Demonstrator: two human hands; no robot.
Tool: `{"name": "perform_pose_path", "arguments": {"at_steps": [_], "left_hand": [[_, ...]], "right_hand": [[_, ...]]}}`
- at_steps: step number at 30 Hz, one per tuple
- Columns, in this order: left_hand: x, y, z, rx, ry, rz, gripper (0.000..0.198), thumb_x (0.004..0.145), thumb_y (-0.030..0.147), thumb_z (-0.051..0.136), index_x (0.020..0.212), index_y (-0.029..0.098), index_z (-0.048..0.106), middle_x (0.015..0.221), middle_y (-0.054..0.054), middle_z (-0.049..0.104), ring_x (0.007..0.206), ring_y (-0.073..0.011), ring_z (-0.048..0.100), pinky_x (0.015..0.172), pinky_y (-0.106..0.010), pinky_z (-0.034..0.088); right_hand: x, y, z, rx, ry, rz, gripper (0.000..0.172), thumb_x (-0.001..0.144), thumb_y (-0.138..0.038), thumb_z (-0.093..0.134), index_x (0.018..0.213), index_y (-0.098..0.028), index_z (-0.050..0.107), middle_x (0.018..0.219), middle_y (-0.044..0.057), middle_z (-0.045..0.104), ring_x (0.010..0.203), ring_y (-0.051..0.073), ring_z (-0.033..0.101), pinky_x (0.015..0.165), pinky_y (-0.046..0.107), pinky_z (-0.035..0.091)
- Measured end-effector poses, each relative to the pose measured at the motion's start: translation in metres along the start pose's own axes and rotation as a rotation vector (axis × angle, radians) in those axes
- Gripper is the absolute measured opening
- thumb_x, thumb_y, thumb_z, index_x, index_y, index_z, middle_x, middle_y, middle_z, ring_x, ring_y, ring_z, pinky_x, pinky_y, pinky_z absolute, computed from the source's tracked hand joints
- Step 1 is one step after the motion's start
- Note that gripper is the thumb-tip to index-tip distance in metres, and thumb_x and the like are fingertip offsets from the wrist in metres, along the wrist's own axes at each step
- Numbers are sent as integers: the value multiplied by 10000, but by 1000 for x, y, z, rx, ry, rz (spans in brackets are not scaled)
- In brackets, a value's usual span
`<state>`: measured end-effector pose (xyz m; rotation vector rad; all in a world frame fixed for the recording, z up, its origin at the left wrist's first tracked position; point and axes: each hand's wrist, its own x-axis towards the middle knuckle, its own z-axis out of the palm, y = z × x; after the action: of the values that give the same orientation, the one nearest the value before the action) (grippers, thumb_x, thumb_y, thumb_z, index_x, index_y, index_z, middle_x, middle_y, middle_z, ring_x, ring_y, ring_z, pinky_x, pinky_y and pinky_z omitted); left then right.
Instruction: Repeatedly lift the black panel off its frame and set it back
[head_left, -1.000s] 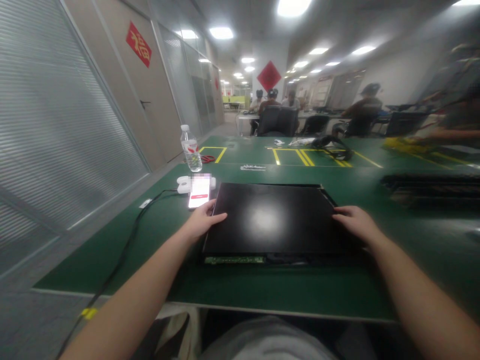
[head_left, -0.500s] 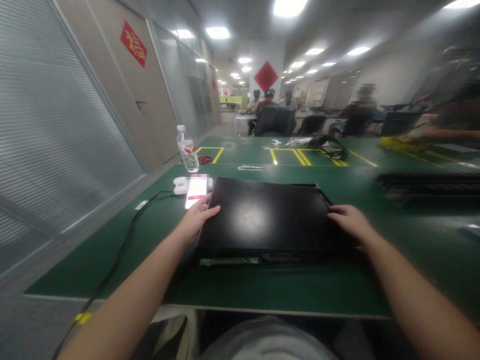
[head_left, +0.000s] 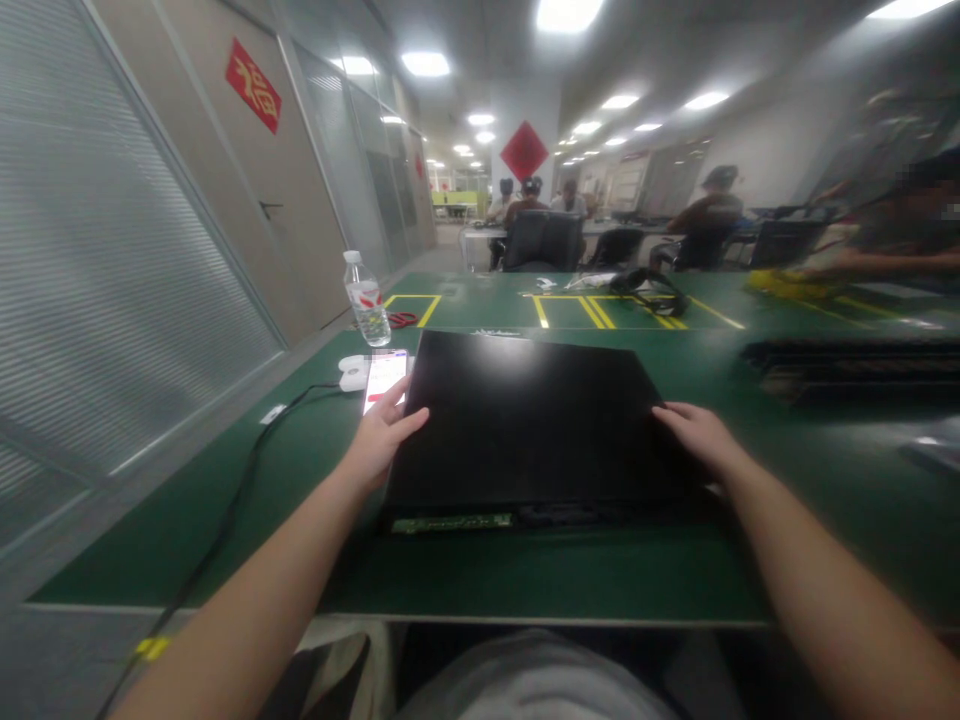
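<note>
The person's left hand (head_left: 381,440) and right hand (head_left: 699,436) grip the panel (head_left: 525,425) at opposite side edges; it lies between them, its long axis running from hand to hand, neither nearer. Just beyond the left hand lies the phone (head_left: 383,378), then the bottle (head_left: 367,305).

Bare forearms (head_left: 259,585) and a grey garment (head_left: 532,685).
The left grip (head_left: 382,435) and right grip (head_left: 697,440) are bare hands; the grey cloth bulges in soft, rounded folds, its cut too blurred to tell.
</note>
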<state>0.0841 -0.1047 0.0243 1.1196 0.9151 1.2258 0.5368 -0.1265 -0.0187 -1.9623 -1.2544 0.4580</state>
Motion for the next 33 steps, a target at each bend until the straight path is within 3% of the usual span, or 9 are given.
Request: {"name": "perform_pose_path", "arguments": {"at_steps": [3, 6, 12, 15, 17, 24, 28, 33], "left_hand": [[1, 0, -2, -9, 25, 27, 1026, 582, 274, 932, 1499, 210, 477, 1146, -107, 780, 1095, -341, 721, 944, -433, 594], [3, 1, -6, -17, 70, 59, 1011, 566, 252, 931, 1482, 215, 504, 1158, -109, 777, 1097, -345, 720, 947, -439, 591], [9, 0, -14, -27, 76, 73, 977, 550, 274, 928, 1450, 195, 555, 1182, -107, 770, 1137, -355, 699, 985, -437, 570], [13, -1, -18, -42, 94, 74, 954, 543, 273, 923, 1430, 181, 583, 1203, -106, 763, 1177, -360, 676, 1012, -425, 553], [16, 0, -20, -42, 110, 71, 946, 530, 270, 922, 1414, 174, 601, 1195, -104, 766, 1195, -364, 664, 1023, -426, 543], [19, -6, -14, 11, 97, 43, 815, 571, 340, 892, 1331, 158, 662, 1140, -123, 778, 1134, -370, 695, 1003, -474, 541], [23, -13, -19, 154, 190, 84, 692, 609, 266, 866, 1265, 164, 670, 1137, -135, 775, 1141, -314, 696, 1047, -462, 500], [29, -18, -30, 337, 208, 111, 575, 612, 325, 840, 1139, 153, 687, 1094, -133, 776, 1097, -303, 697, 1057, -498, 473]], "right_hand": [[-2, -5, -1, 262, 65, 144, 232, 714, -367, 746, 876, -203, 768, 1012, 114, 770, 1047, 325, 691, 937, 426, 526], [-4, -10, -6, 473, 95, 142, 219, 647, -298, 765, 846, -207, 741, 994, 92, 770, 1072, 319, 681, 981, 421, 506], [-24, -30, -22, 776, -204, 218, 347, 799, -374, 633, 1113, -266, 735, 965, 68, 781, 968, 312, 729, 846, 432, 578], [-32, -35, -27, 797, -314, 342, 399, 859, -426, 529, 1093, -206, 766, 861, 123, 775, 909, 341, 742, 801, 460, 594], [-32, -35, -27, 794, -348, 346, 398, 865, -405, 522, 1073, -178, 775, 824, 132, 771, 877, 344, 746, 796, 470, 602], [-27, -33, -35, 1023, -190, 383, 245, 817, -149, 667, 1038, -205, 755, 773, 51, 766, 701, 250, 741, 741, 379, 634], [-28, -39, -42, 1019, -24, 391, 212, 849, -121, 637, 1014, -207, 737, 730, 21, 751, 633, 207, 722, 662, 327, 637], [-22, -44, -37, 1151, 174, 490, 180, 904, -173, 579, 1016, -174, 719, 775, 51, 747, 707, 222, 729, 720, 391, 642]]}}
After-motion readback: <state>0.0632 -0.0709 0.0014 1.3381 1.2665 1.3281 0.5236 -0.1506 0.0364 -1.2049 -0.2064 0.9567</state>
